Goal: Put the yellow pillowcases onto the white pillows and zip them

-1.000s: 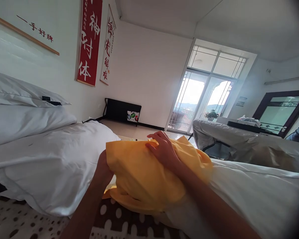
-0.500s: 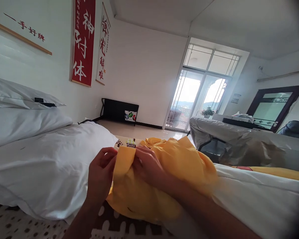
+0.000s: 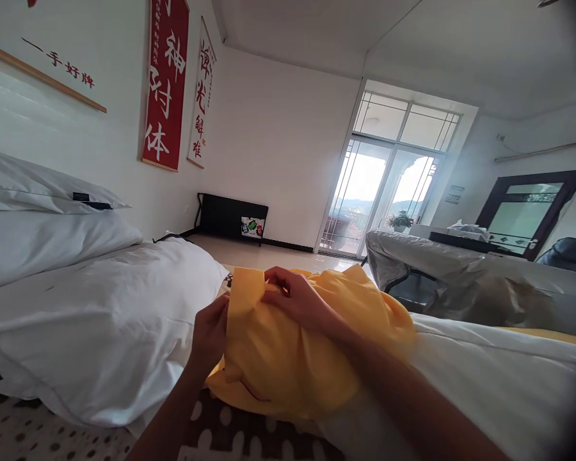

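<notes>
A bunched yellow cloth (image 3: 292,365) lies in front of me, with a flat folded band standing up at its far left edge. My left hand (image 3: 210,333) pinches the left side of that band, its fingertips partly behind the fabric. On the band's right, my right hand (image 3: 295,298) grips the cloth between thumb and fingers. The rest of the cloth spreads to the right past my right wrist in loose folds. Beneath it shows a brown and white patterned cover (image 3: 249,429).
White pillows (image 3: 100,314) are piled on the left. White bedding (image 3: 499,365) stretches to the right. Beyond stand a plastic-covered table (image 3: 408,246) and a black folded frame (image 3: 221,214) against the wall. Glass doors (image 3: 379,192) are at the back.
Both hands have shifted slightly right, and the band is raised a little. My right hand has turned over more onto the cloth. A printed patch behind the band is now mostly covered.
</notes>
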Motion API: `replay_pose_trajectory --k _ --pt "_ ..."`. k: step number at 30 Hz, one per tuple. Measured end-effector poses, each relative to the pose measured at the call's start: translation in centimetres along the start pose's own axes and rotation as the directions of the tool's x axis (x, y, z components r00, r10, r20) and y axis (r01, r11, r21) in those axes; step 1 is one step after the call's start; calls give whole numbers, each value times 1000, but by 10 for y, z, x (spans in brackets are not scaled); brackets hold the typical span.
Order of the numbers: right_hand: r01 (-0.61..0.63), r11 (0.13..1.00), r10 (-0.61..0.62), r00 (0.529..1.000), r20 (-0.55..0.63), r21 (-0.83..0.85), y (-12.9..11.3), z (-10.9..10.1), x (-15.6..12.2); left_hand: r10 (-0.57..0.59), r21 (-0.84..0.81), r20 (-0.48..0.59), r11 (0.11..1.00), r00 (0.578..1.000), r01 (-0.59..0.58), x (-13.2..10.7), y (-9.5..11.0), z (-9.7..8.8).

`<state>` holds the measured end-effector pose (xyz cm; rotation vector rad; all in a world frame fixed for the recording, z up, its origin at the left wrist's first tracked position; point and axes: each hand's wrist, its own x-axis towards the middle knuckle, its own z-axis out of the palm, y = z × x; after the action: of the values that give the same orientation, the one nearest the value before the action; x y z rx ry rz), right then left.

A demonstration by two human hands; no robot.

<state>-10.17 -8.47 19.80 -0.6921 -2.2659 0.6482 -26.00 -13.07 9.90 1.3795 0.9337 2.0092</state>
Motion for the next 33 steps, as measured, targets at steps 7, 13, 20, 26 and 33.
replay_pose_trajectory --k 7,13,20,26,33 --pt "-49 992 16 964 267 117 -8 -8 -2 -252 -211 165 935 954 283 12 -12 -11" --pt "-72 975 31 981 192 210 -1 1 1 -192 -14 84 981 978 194 14 2 3" --pt "-60 955 43 997 65 289 1 9 5 -78 -16 59 997 995 79 1 16 -6" --pt "46 989 -52 998 41 138 -7 14 2 -155 53 20 987 988 153 -6 36 4" --pt "308 860 -292 951 102 -407 -12 14 1 -353 -244 168 890 920 386 -5 44 -2"
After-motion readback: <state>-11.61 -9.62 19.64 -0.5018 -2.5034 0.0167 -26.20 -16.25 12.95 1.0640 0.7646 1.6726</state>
